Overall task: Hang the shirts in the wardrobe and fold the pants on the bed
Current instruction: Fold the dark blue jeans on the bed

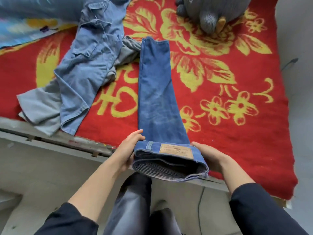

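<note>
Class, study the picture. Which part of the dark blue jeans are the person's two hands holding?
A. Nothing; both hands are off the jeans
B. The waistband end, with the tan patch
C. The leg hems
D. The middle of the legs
B: the left hand and right hand grip either side of the dark blue jeans at the waistband end, where the tan patch shows.

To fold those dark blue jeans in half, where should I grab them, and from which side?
Probably the waistband, one hand at each end, coming from the near edge of the bed, as the left hand and right hand do now. The jeans lie flat, legs stacked and pointing away, so that thick end should lift over evenly.
</note>
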Available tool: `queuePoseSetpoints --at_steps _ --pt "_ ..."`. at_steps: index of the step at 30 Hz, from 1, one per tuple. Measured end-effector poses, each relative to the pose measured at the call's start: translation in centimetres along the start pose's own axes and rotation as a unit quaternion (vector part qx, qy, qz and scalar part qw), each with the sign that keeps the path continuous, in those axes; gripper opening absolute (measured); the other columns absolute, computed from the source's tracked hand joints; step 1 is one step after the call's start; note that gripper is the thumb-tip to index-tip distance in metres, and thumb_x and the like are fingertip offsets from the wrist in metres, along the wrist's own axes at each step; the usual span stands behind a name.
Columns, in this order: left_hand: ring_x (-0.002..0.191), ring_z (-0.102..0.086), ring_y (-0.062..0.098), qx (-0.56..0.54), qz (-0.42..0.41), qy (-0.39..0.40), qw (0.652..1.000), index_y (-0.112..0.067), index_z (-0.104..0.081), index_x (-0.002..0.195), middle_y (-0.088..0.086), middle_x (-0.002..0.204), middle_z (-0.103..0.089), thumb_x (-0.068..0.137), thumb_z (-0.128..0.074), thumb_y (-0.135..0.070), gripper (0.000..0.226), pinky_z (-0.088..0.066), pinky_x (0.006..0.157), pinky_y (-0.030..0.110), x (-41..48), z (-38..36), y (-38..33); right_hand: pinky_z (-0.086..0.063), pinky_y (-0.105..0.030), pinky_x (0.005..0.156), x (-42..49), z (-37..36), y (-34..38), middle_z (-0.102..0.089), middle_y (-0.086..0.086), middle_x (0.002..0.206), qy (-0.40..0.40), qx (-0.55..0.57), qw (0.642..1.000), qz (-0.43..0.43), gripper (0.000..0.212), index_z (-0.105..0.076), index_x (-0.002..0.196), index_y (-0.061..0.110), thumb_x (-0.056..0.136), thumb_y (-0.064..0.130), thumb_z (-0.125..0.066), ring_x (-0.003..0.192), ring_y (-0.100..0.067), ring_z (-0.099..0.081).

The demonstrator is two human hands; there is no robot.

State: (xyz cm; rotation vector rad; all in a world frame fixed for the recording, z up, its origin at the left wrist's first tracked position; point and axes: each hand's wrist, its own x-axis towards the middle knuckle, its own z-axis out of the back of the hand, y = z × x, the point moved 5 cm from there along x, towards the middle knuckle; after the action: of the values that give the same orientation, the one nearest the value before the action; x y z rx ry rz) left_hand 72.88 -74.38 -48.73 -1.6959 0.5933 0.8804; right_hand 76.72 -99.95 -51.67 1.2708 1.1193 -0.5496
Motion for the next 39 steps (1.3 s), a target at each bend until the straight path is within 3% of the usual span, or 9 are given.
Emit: queuePoseSetpoints --at_steps 2,5,16,20,25,30,34,36,39 --pt "0.078 -0.063 0.018 -0.029 0.005 0.045 0.999 -0.024 -0.07 0.094 0.003 0.095 -0.067 0.085 -0.056 -0.033 0.019 -0.048 0.065 0.029 2.5 -0.7 -3.9 -0.05 -0.023 0.056 1.9 1.0 3.9 -0.069 -0.005 0.08 -0.034 0.025 0.999 0.028 0.02 -0.065 0.093 0.015 0.094 0.029 -0.05 0.062 -0.017 -0.064" --pt "0.083 -0.067 0.015 -0.092 0.0 0.055 0.994 -0.022 -0.068 0.1 -0.001 0.093 -0.071 0.094 -0.046 -0.038 0.028 -0.057 0.069 0.031 7.7 -1.0 -9.5 -0.05 -0.021 0.045 5.2 1.5 10.1 -0.062 -0.006 0.056 -0.078 0.041 0.996 0.031 0.049 -0.061 0.079 0.012 0.098 0.047 -0.031 0.046 -0.017 -0.062" --pt "0.051 -0.057 0.013 -0.084 -0.003 0.048 0.995 -0.018 -0.066 0.07 -0.001 0.063 -0.064 0.09 -0.04 -0.036 0.038 -0.05 0.053 0.019 24.9 -1.1 -25.8 -0.046 -0.017 0.037 18.2 2.5 28.0 -0.052 -0.003 0.039 -0.135 0.068 0.987 0.052 0.051 -0.051 0.077 0.011 0.095 0.056 -0.033 0.035 -0.017 -0.058" --pt "0.049 -0.059 0.02 -0.026 -0.019 0.045 0.998 -0.016 -0.064 0.089 0.013 0.069 -0.065 0.091 -0.031 -0.051 0.049 -0.052 0.052 0.022 27.7 -1.4 -31.2 -0.044 -0.017 0.035 20.3 3.5 33.2 -0.051 -0.005 0.046 -0.163 0.09 0.979 0.078 0.046 -0.051 0.078 0.012 0.095 0.051 -0.035 0.033 -0.017 -0.056" --pt "0.11 -0.06 0.023 -0.016 -0.155 0.017 0.988 -0.042 -0.041 0.135 0.01 0.115 -0.067 0.091 -0.019 -0.065 0.054 -0.041 0.093 0.046 30.6 -1.3 -35.8 -0.05 -0.022 0.046 21.6 3.3 38.6 -0.064 -0.014 0.075 -0.176 0.167 0.954 0.178 0.032 -0.055 0.105 0.012 0.096 0.037 -0.037 0.057 -0.023 -0.068" --pt "0.141 -0.018 0.004 0.105 -0.234 -0.023 0.966 -0.019 -0.014 0.151 -0.014 0.152 -0.018 0.104 -0.025 -0.032 0.05 -0.014 0.114 0.023 32.8 -2.7 -29.6 -0.045 -0.023 0.073 23.8 1.4 33.7 -0.063 -0.002 0.101 -0.216 -0.073 0.945 0.234 0.041 -0.051 0.133 0.013 0.094 0.023 -0.054 0.085 -0.011 -0.06" --pt "0.142 0.013 0.006 0.499 -0.274 -0.018 0.822 -0.027 0.001 0.15 -0.017 0.149 0.011 0.101 -0.034 -0.038 0.062 0.005 0.116 0.032 30.9 -2.8 -17.9 -0.016 -0.029 0.117 23.9 0.8 25.2 -0.026 -0.002 0.156 -0.195 -0.427 0.851 0.237 0.065 -0.03 0.15 0.022 0.092 0.034 -0.055 0.145 -0.014 -0.019" --pt "0.142 0.025 0.012 0.619 -0.283 -0.025 0.732 -0.034 0.017 0.144 -0.01 0.148 0.029 0.099 -0.027 -0.048 0.065 0.015 0.113 0.031 28.5 -2.8 -12.5 0.002 -0.029 0.12 23.2 0.7 21.4 -0.001 0.003 0.161 -0.177 -0.553 0.772 0.258 0.072 -0.013 0.153 0.029 0.092 0.047 -0.047 0.147 -0.01 0.01" --pt "0.139 0.032 0.019 0.666 -0.281 -0.014 0.691 -0.032 0.026 0.14 -0.001 0.147 0.038 0.097 -0.02 -0.055 0.067 0.022 0.112 0.029 26.2 -3.5 -7.6 0.02 -0.027 0.113 22.0 1.0 16.5 0.021 0.006 0.156 -0.131 -0.643 0.709 0.26 0.081 0.007 0.151 0.031 0.089 0.064 -0.034 0.139 -0.01 0.03"
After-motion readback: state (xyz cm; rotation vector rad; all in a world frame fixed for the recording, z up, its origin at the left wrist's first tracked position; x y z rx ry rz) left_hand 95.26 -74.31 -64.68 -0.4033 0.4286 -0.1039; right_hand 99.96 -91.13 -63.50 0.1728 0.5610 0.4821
